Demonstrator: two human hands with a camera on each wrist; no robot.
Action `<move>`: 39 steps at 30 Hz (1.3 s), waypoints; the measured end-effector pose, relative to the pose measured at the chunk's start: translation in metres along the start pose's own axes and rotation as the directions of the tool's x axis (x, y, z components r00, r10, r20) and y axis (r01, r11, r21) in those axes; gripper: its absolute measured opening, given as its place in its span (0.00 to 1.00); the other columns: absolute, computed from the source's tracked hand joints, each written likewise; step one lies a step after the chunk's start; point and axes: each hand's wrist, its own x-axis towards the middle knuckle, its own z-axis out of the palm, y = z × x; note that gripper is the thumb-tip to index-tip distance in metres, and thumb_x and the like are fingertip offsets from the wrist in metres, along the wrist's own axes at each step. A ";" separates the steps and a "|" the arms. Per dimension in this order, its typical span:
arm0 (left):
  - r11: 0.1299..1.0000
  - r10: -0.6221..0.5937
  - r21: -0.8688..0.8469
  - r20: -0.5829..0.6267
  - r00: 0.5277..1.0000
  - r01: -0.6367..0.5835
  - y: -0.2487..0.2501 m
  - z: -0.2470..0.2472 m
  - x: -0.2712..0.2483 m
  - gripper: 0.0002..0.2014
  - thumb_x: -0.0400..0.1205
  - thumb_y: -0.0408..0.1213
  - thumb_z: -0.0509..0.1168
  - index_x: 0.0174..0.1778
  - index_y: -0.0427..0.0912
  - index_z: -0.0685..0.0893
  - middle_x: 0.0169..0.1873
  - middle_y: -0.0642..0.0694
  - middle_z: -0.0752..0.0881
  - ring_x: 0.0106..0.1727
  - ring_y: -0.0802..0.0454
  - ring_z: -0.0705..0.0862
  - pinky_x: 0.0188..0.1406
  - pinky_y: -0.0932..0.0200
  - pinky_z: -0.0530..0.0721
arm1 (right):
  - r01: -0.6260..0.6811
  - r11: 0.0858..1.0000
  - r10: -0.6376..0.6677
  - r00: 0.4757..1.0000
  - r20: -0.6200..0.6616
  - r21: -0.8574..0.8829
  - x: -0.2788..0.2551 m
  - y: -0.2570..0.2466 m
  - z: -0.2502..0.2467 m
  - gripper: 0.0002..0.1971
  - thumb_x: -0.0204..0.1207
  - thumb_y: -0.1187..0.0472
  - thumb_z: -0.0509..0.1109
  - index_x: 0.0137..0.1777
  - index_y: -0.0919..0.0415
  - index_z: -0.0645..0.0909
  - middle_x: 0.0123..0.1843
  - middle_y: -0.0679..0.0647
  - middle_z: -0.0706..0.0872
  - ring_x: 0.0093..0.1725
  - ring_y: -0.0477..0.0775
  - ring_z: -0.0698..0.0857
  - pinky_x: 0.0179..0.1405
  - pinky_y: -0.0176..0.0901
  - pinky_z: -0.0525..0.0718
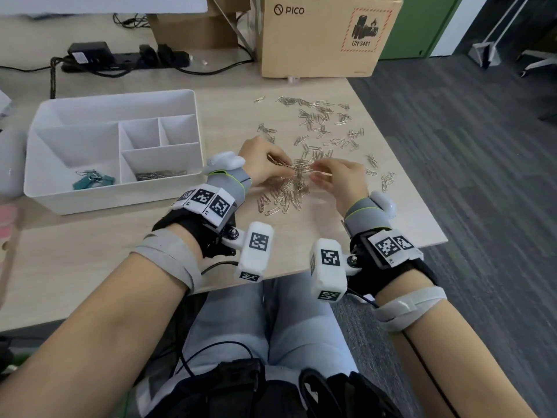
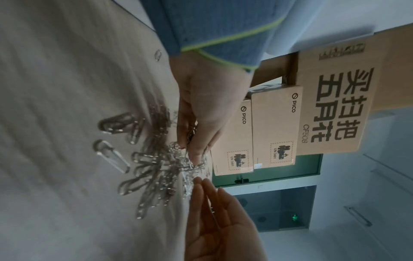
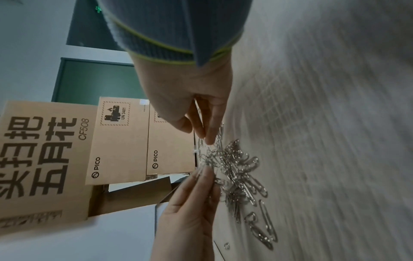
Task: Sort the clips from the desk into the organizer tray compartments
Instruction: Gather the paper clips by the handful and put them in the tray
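Observation:
Several silver paper clips (image 1: 316, 128) lie scattered on the light wooden desk (image 1: 90, 260), with a denser pile (image 1: 297, 182) between my hands. My left hand (image 1: 278, 167) holds a small bunch of clips over the pile's left side, its fingers (image 2: 193, 141) curled round them. From the right, my right hand (image 1: 319, 175) pinches clips at the pile's edge; its fingertips (image 3: 209, 137) touch them. The white organizer tray (image 1: 45, 188) stands to the left. Teal binder clips (image 1: 93, 178) lie in its front left compartment and paper clips (image 1: 159, 175) in its front right one.
A PICO cardboard box (image 1: 328, 34) stands at the desk's back right and a black power strip (image 1: 126, 58) with cables at the back. The desk's right edge (image 1: 401, 164) runs close to the outer clips. My lap is below the front edge.

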 end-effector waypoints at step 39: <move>0.869 0.025 0.464 0.301 0.953 -0.169 -0.001 0.022 0.017 0.57 0.43 0.77 0.60 0.73 0.60 0.66 0.71 0.54 0.67 0.71 0.48 0.62 0.66 0.49 0.60 | -0.301 0.799 0.234 0.953 0.193 0.520 0.023 -0.016 -0.007 0.12 0.81 0.73 0.53 0.42 0.74 0.77 0.42 0.70 0.85 0.45 0.63 0.87 0.48 0.49 0.87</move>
